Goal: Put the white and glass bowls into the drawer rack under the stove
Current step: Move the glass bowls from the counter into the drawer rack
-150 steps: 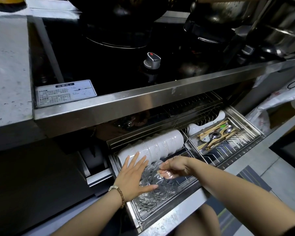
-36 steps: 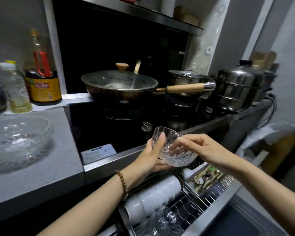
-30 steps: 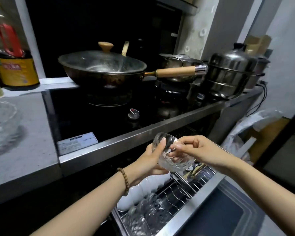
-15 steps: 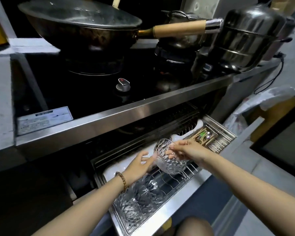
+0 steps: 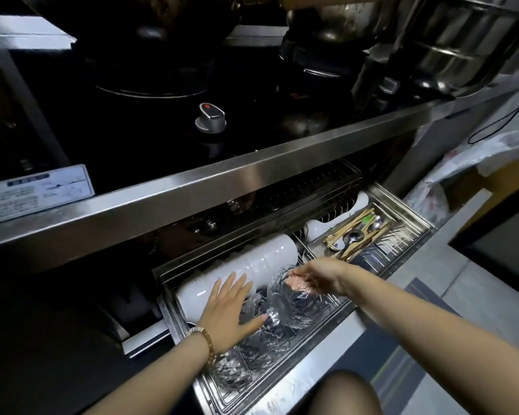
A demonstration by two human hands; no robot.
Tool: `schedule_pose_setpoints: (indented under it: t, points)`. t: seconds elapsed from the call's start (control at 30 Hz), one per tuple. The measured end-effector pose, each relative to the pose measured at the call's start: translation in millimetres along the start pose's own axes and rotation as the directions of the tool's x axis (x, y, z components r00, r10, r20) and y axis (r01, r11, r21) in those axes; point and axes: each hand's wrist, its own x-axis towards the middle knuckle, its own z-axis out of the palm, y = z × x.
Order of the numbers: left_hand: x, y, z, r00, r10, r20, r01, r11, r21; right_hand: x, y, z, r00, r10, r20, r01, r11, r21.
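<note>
The steel drawer rack (image 5: 318, 351) stands pulled out under the stove. A row of white bowls (image 5: 252, 265) lies on edge along its back left. In front of them stand several cut-glass bowls (image 5: 252, 354) in a row. My right hand (image 5: 315, 280) pinches the rim of one more glass bowl (image 5: 294, 307), tilted on its side at the right end of that row. My left hand (image 5: 228, 310) lies flat with spread fingers on the glass bowls beside it, thumb touching the held bowl's base.
A cutlery tray (image 5: 363, 232) with chopsticks and spoons fills the drawer's right half. The steel stove edge (image 5: 222, 187) overhangs the drawer; a knob (image 5: 210, 118) and pots (image 5: 450, 46) sit above. My knee (image 5: 342, 393) is below the drawer front.
Both hands brought the glass bowl down from above the stove edge into the drawer. My left hand let go of it and now lies flat on the racked glass bowls.
</note>
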Motion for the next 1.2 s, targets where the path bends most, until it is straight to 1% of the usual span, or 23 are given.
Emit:
schedule_pose_setpoints:
  t: [0.17, 0.27, 0.4, 0.47, 0.6, 0.73, 0.87, 1.0, 1.07, 1.13, 1.2]
  points:
    - [0.2, -0.9, 4.7, 1.0, -0.007, -0.014, 0.007, 1.0, -0.014, 16.4, -1.1, 9.9, 0.991, 0.08, 0.103, -0.078, 0.997, -0.019]
    - [-0.2, -0.2, 3.9, 1.0, -0.009, -0.014, 0.008, 1.0, -0.02, 25.2, 2.8, 16.2, 0.981, 0.12, 0.15, -0.109, 0.991, -0.082]
    - [-1.1, 0.9, 2.7, 1.0, -0.002, -0.022, 0.002, 1.0, -0.03, 29.5, 5.2, 22.7, 0.957, 0.156, 0.246, -0.107, 0.974, -0.202]
    - [-1.2, 0.9, 2.4, 1.0, 0.0, -0.024, 0.0, 1.0, -0.026, 30.3, 5.5, 24.9, 0.944, 0.171, 0.282, -0.107, 0.968, -0.229]
    - [-1.3, 0.1, 4.0, 1.0, -0.002, -0.026, 0.001, 1.0, -0.019, 30.8, 6.2, 28.5, 0.938, 0.171, 0.3, -0.108, 0.971, -0.215]
    - [-0.5, -0.4, 5.2, 1.0, -0.003, -0.024, 0.003, 1.0, -0.025, 28.2, 4.9, 26.9, 0.932, 0.167, 0.32, -0.068, 0.952, -0.299]
    - [-0.3, -0.1, 5.4, 1.0, -0.013, -0.018, 0.012, 0.999, -0.038, 26.6, 5.1, 25.8, 0.941, 0.14, 0.307, -0.036, 0.947, -0.32]
    - [-0.6, -0.2, 1.6, 0.999, -0.013, 0.031, 0.014, 0.999, -0.047, 25.2, 6.1, 24.1, 0.958, 0.088, 0.273, 0.02, 0.929, -0.368]
    - [-1.7, 0.8, -2.2, 0.998, -0.018, 0.06, 0.022, 0.997, -0.067, 23.1, 6.1, 25.3, 0.971, 0.04, 0.235, 0.063, 0.908, -0.413]
    - [-4.4, 2.6, -7.7, 0.995, -0.026, 0.094, 0.036, 0.994, -0.103, 20.3, 5.7, 24.1, 0.98, -0.031, 0.198, 0.125, 0.865, -0.486]
    - [-7.8, 4.7, -16.3, 0.994, -0.041, 0.106, 0.056, 0.989, -0.14, 15.2, 4.5, 20.6, 0.979, -0.084, 0.183, 0.166, 0.852, -0.497]
